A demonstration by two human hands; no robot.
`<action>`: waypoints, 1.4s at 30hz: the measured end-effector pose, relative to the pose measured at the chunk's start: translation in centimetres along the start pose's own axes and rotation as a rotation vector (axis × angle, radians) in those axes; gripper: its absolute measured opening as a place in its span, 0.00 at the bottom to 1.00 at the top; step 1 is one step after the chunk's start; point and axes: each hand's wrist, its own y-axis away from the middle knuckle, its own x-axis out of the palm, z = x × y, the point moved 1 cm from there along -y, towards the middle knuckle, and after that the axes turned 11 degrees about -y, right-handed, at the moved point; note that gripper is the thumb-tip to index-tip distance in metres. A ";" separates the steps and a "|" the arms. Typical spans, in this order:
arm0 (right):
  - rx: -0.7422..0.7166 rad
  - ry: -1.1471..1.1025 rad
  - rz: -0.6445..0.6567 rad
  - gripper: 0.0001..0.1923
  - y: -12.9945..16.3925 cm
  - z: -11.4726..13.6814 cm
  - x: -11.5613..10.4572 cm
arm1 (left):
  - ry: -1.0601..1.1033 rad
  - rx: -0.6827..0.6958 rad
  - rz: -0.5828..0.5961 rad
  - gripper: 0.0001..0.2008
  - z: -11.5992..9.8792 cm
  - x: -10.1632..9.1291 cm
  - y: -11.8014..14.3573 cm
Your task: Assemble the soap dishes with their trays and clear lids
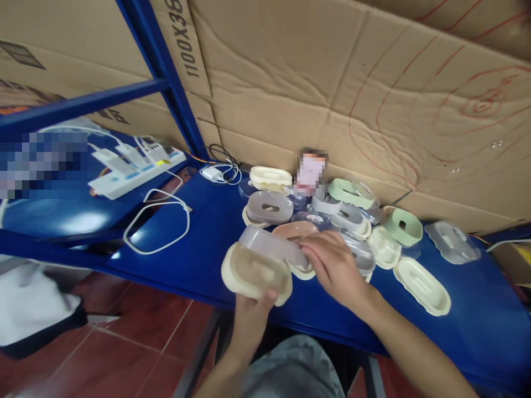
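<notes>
My left hand (253,318) is closed around a cream, oval soap dish base (236,276), its thumb over the near rim. My right hand (334,268) pinches the right end of a greyish-lilac soap dish tray (274,246), which is tilted against the far side of the base. Whether the two parts are joined I cannot tell. Just behind them lies a pink soap dish (290,231), partly hidden by the tray and my right hand. A grey soap dish (269,208) with a slot rests farther back.
Several more soap dish parts lie on the blue table (199,249), among them a green one (402,225), a cream base (422,286) and a clear lid (452,242). A blurred phone (311,171) leans against the cardboard. At left are a white cable (157,251) and a power strip (139,174).
</notes>
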 end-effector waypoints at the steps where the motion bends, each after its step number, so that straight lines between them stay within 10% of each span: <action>1: 0.011 0.002 0.003 0.11 -0.4 -0.3 0.3 | 0.002 0.003 -0.022 0.43 -0.3 0.0 -0.5; 7: -0.045 -0.026 0.227 0.22 -0.4 1.0 2.4 | 0.046 0.057 -0.010 0.45 -2.0 0.8 -2.6; 13: 0.022 0.220 0.065 0.17 -1.5 0.8 3.4 | 0.083 0.087 -0.074 0.43 -1.8 -0.4 -2.7; 22: 0.168 0.583 0.219 0.26 -4.4 -2.0 9.2 | 0.061 0.086 -0.170 0.40 -2.2 -1.9 -3.1; 27: 0.180 0.451 0.152 0.27 -3.6 -0.6 7.2 | 0.095 0.078 -0.158 0.42 -3.2 -1.7 -3.2; 34: -0.157 0.110 0.239 0.26 0.5 3.8 4.0 | 0.106 0.068 0.122 0.44 -3.6 -1.2 -1.3; 42: 0.013 0.339 0.045 0.14 -1.2 -1.0 0.5 | -0.019 0.244 0.166 0.30 -6.1 0.3 -3.1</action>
